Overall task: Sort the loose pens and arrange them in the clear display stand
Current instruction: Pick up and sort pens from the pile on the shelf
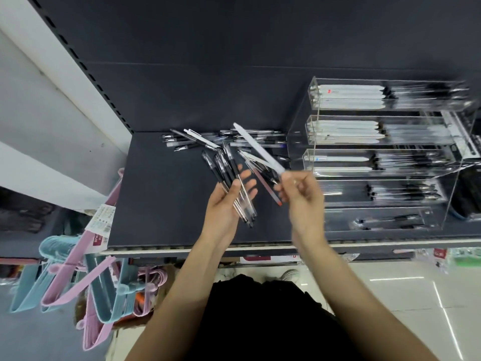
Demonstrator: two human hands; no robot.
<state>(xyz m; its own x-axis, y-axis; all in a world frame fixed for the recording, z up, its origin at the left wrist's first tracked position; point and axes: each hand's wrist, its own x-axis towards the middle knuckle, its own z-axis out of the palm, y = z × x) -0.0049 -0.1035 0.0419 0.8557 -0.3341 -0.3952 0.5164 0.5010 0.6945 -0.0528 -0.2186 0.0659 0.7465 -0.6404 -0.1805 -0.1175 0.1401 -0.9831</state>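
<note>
Head view. Left hand (229, 201) grips a fan of clear black-ink pens (234, 183), fingers curled round the barrels. Right hand (302, 194), blurred, pinches a white pen (257, 147) at one end. Loose pen pile (221, 142) lies at the shelf's (161, 204) back edge, just left of the clear display stand (377, 152) at the right end. Step judged: sorting by type. Next: carry the white pen to a matching white-pen tier. Shelf left and front is open; stand's acrylic edges are close to the right hand.
</note>
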